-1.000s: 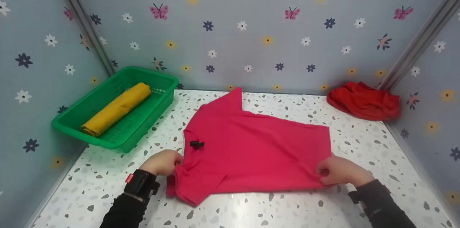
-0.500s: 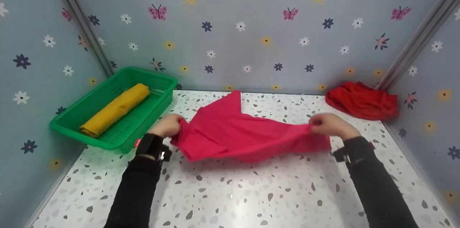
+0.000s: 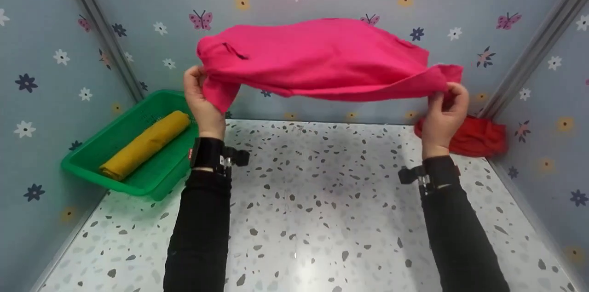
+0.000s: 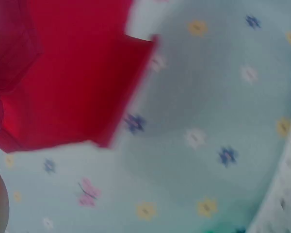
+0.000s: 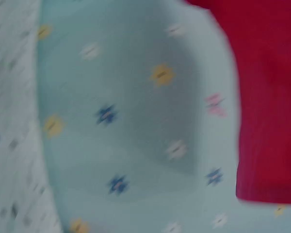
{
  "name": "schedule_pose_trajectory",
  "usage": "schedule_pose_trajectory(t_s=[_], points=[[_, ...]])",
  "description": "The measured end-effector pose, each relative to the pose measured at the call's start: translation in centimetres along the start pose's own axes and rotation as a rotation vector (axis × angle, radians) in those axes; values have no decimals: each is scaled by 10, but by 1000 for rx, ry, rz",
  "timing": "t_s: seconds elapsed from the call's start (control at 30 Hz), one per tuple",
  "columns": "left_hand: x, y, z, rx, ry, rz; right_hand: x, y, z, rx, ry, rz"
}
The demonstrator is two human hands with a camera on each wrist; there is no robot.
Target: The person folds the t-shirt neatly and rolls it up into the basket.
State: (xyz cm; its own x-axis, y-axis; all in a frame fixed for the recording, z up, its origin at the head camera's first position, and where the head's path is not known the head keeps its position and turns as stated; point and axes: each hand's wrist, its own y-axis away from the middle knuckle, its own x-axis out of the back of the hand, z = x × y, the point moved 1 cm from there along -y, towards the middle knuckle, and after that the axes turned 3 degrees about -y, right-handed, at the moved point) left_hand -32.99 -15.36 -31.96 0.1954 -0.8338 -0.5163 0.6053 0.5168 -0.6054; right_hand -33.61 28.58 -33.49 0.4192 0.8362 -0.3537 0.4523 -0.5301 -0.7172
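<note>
A pink T-shirt (image 3: 317,57) hangs in the air above the table, stretched sideways between both hands, its far part billowing up in front of the back wall. My left hand (image 3: 202,103) grips it at the neck and sleeve end, where a dark label shows. At the hem end, my right hand (image 3: 444,115) pinches the cloth between thumb and fingers. The shirt's cloth (image 4: 72,77) fills the upper left of the left wrist view. In the right wrist view the cloth (image 5: 271,107) hangs along the right side.
On the left, a green basket (image 3: 152,188) holds a rolled yellow cloth (image 3: 147,145). A crumpled red cloth (image 3: 478,138) lies in the back right corner, partly behind the right hand. Flowered walls enclose the speckled white table (image 3: 299,200) at the back and both sides.
Both hands have raised the pink shirt from lying flat on the table, up and away toward the back wall. The basket and the red cloth have stayed put.
</note>
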Motion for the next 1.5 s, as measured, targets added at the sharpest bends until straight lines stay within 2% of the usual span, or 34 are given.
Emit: schedule_pose_trajectory(t_s=[0.03, 0.1, 0.17, 0.23, 0.3, 0.37, 0.43, 0.57, 0.9, 1.2, 1.5], points=[[10, 6, -9, 53, -94, -21, 8, 5, 9, -16, 107, -62], [32, 19, -29, 182, -393, -86, 24, 16, 29, -68, 358, -207], [54, 35, -49, 320, -773, -203, 40, 28, 48, -135, 606, -380], [72, 53, -67, 450, -1104, -351, 56, 42, 65, -230, 810, -577], [86, 68, -80, 550, -1317, -501, 70, 55, 78, -349, 932, -768], [95, 80, -89, 636, -1426, -600, 81, 67, 86, -470, 996, -919], [101, 87, -94, 681, -1473, -639, 88, 75, 91, -563, 1024, -1018], [107, 93, -97, 700, -1500, -638, 94, 81, 95, -620, 1046, -1085], [111, 94, -93, 653, -1483, -659, 92, 79, 96, -608, 1051, -1128], [115, 94, -89, 586, -1456, -677, 90, 79, 92, -606, 1052, -1118], [125, 95, -90, 558, -1418, -673, 92, 80, 90, -559, 1021, -1124]])
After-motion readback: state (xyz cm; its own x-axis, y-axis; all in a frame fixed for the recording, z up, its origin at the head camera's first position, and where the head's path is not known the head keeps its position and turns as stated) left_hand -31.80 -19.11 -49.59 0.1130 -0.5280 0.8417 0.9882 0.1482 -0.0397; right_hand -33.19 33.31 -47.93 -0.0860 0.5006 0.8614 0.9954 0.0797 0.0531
